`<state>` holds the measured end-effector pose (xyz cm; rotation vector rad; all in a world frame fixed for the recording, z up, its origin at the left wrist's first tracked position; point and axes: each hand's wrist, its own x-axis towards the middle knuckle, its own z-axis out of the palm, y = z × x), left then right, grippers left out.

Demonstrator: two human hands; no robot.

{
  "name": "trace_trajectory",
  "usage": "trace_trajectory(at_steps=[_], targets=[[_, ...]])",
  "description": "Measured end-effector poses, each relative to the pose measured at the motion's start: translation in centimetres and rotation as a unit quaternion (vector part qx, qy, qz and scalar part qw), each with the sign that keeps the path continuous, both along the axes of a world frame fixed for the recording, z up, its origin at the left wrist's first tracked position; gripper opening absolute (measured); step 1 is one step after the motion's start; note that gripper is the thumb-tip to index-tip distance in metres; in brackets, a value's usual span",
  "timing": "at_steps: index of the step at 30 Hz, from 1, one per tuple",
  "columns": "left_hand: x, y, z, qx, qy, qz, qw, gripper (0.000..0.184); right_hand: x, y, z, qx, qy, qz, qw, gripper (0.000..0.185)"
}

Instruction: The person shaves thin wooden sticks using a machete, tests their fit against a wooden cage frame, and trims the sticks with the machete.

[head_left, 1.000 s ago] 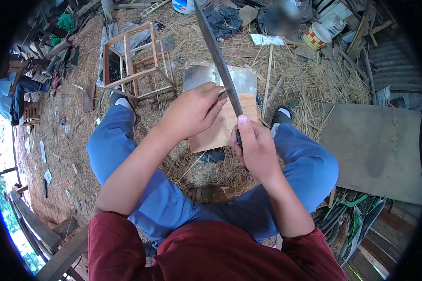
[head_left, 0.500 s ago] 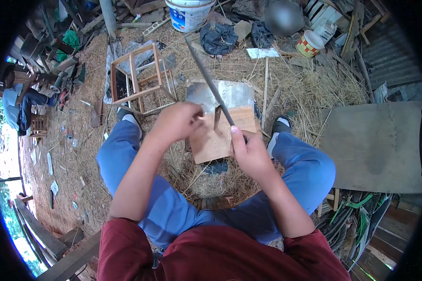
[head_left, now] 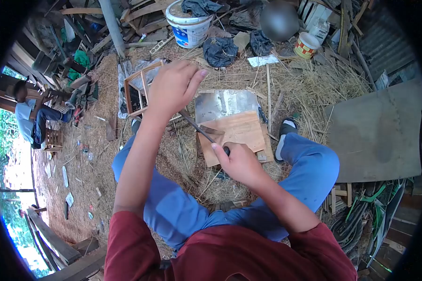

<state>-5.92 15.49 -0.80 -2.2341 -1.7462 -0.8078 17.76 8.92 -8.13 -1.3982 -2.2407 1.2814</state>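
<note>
My right hand (head_left: 239, 161) is closed around the dark handle of a long, thin dark metal tool (head_left: 198, 126). The tool points up and left above a board, and its far end is hidden behind my left arm. Raised in front of it is my left hand (head_left: 172, 86), with the thumb apart from the fingers and nothing visible in it. Below lie a light wooden board (head_left: 241, 131) and a shiny metal sheet (head_left: 227, 102), between my feet. A thin brown piece (head_left: 213, 133) sits against the tool; what it is I cannot make out.
A wooden frame (head_left: 135, 96) stands behind my left forearm. Beyond are a white bucket (head_left: 190, 33), a black plastic bag (head_left: 220, 51) and a small patterned bucket (head_left: 306, 45). A large flat panel (head_left: 375, 136) lies right. Another person (head_left: 28, 114) sits far left.
My left hand has moved up and left, away from the board. The tool has swung from steep to a lower slant toward the left, and my right hand has come down slightly.
</note>
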Motion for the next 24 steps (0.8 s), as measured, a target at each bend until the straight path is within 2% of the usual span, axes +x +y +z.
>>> trace_trajectory(at_steps=[3,7,9,12,13,15,17,18,20,21,24], targets=[[0.8,0.7,0.0,0.013,-0.024,0.022,0.999,0.026,0.8,0.3,-0.2,-0.002,0.028,-0.014,0.999,0.057],[2.5,1.6,-0.2,-0.014,0.0,-0.005,1.0,0.029,2.2,1.2,0.2,-0.035,0.001,-0.025,0.999,0.06],[3.3,2.1,-0.7,0.029,-0.018,0.004,0.999,0.032,2.6,1.5,0.1,-0.065,-0.011,-0.027,0.997,0.065],[4.2,2.6,-0.6,-0.047,-0.024,0.032,0.998,0.029,3.3,1.3,-1.8,-0.053,0.009,-0.035,0.998,0.064],[4.2,2.7,-2.7,-0.048,-0.021,0.031,0.998,0.029,3.8,1.3,-3.0,-0.037,0.003,-0.041,0.998,0.061],[3.1,3.3,-10.7,-0.036,-0.05,0.027,0.998,0.027,4.5,1.3,-4.7,-0.013,0.008,-0.049,0.999,0.058],[2.6,2.2,-15.6,-0.045,-0.172,-0.032,0.984,0.028,5.5,0.6,-6.3,-0.008,-0.098,-0.007,0.995,0.063],[2.7,2.9,-15.0,-0.044,-0.171,-0.044,0.983,0.028,5.6,0.4,-6.8,-0.001,-0.08,-0.019,0.997,0.066],[2.8,2.3,-13.4,0.027,-0.234,-0.02,0.972,0.031,5.2,1.0,-6.6,-0.021,-0.086,-0.031,0.996,0.065],[2.9,1.6,-12.8,0.017,-0.241,-0.015,0.97,0.031,5.0,1.1,-6.5,-0.04,-0.089,-0.03,0.995,0.065],[1.9,1.4,-10.9,-0.102,-0.373,-0.099,0.917,0.036,4.2,1.7,-7.2,-0.041,-0.065,-0.041,0.996,0.065]])
